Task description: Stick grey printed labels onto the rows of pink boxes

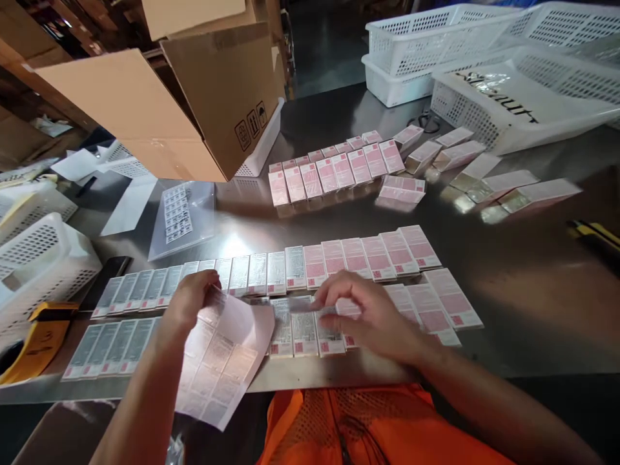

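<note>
Head view: my left hand (191, 303) pinches a sheet of labels (223, 368) by its upper edge, tilted over the near side of the table. My right hand (363, 313) is half curled above the front row; a blurred, see-through strip (301, 304) lies at its fingertips, though I cannot tell whether I grip it. Around them, the grey-faced boxes (304, 332) look done to me, filling the left of both rows; the pink-faced boxes (375, 255) at the right seem left to do. Beyond, more pink boxes (339, 169) stand grouped, likely waiting too. My forearm and the sheet hide part of the front row, my right hand covers others, and the print is unreadable.
</note>
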`<state>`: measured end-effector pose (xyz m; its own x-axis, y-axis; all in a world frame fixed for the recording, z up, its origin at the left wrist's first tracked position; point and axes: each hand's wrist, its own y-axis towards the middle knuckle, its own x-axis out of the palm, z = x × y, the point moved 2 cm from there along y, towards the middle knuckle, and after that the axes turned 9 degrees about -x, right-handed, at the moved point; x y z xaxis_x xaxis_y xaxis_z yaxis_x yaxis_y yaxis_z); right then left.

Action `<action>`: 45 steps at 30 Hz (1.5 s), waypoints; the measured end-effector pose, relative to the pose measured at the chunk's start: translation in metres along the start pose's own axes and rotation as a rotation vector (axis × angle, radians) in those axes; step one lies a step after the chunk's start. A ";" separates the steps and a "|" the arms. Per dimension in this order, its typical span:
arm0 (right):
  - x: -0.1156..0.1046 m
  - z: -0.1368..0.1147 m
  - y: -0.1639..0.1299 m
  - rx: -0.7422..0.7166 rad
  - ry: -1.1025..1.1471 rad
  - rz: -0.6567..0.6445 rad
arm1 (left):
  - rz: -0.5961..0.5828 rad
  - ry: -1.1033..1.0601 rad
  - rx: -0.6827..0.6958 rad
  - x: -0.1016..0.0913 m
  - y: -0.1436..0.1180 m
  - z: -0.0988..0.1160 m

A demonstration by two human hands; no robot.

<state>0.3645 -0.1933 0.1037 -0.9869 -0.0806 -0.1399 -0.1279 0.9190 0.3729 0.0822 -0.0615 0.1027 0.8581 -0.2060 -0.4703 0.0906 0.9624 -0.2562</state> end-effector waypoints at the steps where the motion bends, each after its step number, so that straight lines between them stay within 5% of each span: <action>1: -0.012 0.009 0.006 0.081 0.014 0.091 | -0.015 0.025 -0.022 0.014 0.000 0.004; 6: -0.048 0.050 0.034 0.352 0.176 0.181 | -0.271 0.133 -0.083 0.087 -0.014 0.025; 11: -0.053 0.061 0.050 0.475 0.280 0.140 | -0.499 0.253 -0.080 0.120 -0.014 0.036; 17: -0.049 0.072 0.063 0.581 0.379 0.105 | -0.566 0.094 -0.116 0.130 0.003 0.028; 20: -0.048 0.079 0.067 0.624 0.217 0.058 | -0.518 0.119 -0.134 0.133 0.004 0.027; 26: -0.055 0.087 0.082 0.299 -0.350 0.024 | -0.530 0.164 -0.246 0.135 0.005 0.026; 35: -0.054 0.110 0.088 0.532 -0.425 -0.144 | -0.536 0.508 -0.205 0.147 0.015 0.025; 45: -0.051 0.122 0.089 0.505 -0.532 -0.205 | -0.602 0.542 -0.273 0.152 0.022 0.019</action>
<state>0.4158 -0.0601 0.0326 -0.7512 -0.1889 -0.6324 -0.1164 0.9811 -0.1548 0.2242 -0.0684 0.0417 0.3364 -0.7917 -0.5099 0.2690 0.5997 -0.7537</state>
